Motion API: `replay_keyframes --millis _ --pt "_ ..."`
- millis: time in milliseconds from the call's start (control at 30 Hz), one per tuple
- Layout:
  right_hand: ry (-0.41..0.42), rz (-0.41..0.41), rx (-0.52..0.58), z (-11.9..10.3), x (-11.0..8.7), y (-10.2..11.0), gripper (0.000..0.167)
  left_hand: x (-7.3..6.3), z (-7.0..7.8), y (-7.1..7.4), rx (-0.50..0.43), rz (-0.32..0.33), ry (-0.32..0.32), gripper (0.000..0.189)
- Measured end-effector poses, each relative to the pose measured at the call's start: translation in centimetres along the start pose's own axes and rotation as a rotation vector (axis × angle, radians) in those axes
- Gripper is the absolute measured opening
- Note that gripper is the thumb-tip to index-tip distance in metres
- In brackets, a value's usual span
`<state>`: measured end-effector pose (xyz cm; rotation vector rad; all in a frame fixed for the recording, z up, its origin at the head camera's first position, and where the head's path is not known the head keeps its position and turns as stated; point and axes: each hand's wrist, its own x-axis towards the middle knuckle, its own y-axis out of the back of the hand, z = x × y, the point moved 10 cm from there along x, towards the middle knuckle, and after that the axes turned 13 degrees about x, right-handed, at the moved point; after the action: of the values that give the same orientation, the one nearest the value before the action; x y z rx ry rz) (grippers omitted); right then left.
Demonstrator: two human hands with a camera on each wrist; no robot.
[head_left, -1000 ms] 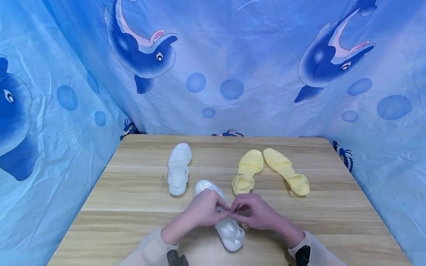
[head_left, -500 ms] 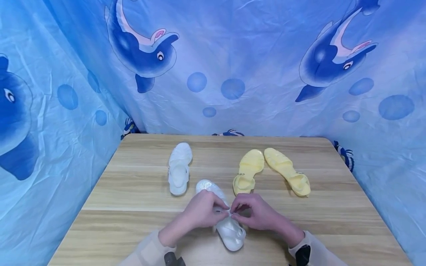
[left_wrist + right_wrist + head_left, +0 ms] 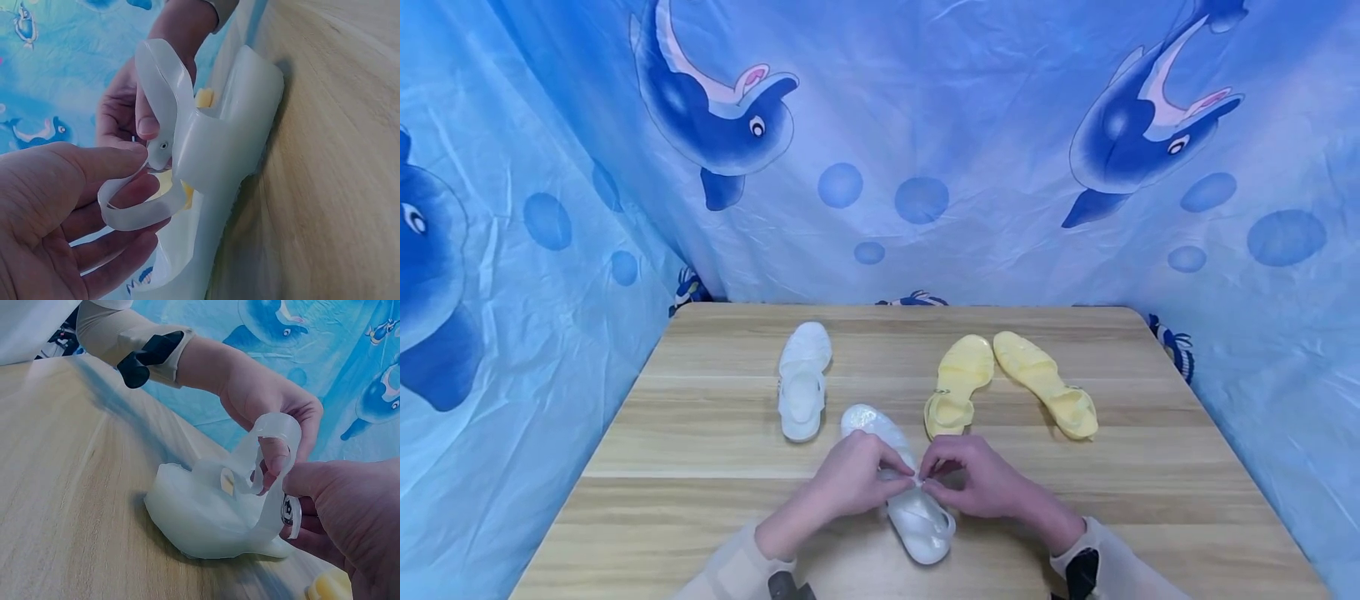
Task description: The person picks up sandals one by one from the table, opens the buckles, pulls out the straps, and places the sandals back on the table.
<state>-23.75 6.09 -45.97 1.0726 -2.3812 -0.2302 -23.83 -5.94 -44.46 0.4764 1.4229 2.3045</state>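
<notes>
A pearly white jelly sandal [image 3: 917, 533] lies slanted on the table, sole down, its toe pointing away to the left. Over its middle my two hands meet at the ankle strap [image 3: 140, 215]. My left hand [image 3: 853, 473] pinches one part of the strap between thumb and fingers. From the other side, my right hand [image 3: 976, 479] pinches the strap beside a small metal buckle [image 3: 287, 510]. In the left wrist view the strap loops upward off the heel, and a riveted tab [image 3: 159, 150] shows between the fingertips.
Farther back on the left lies a second white sandal [image 3: 802, 392]. Two yellow sandals stand beyond my right hand: a nearer one [image 3: 958, 383] and one angled right [image 3: 1045, 383]. The wooden table [image 3: 685, 500] is ringed by a blue dolphin-print curtain [image 3: 880, 108].
Both hands stay at the strap with only slight finger movement. The strap's loop near the heel shifts a little. The sandals keep their places.
</notes>
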Motion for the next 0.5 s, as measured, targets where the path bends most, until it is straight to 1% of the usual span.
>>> replay_keyframes --millis 133,367,500 --pt "0.012 0.004 -0.017 -0.19 0.12 0.00 0.022 -0.15 -0.37 0.00 -0.008 -0.016 0.016 0.005" --pt "0.002 -0.005 -0.010 -0.24 0.21 -0.15 0.019 0.07 -0.12 -0.21 0.014 -0.039 0.002 0.009" --pt "0.018 -0.012 -0.014 -0.53 0.38 -0.39 0.020 -0.06 -0.14 -0.46 0.012 -0.061 0.005 0.009"
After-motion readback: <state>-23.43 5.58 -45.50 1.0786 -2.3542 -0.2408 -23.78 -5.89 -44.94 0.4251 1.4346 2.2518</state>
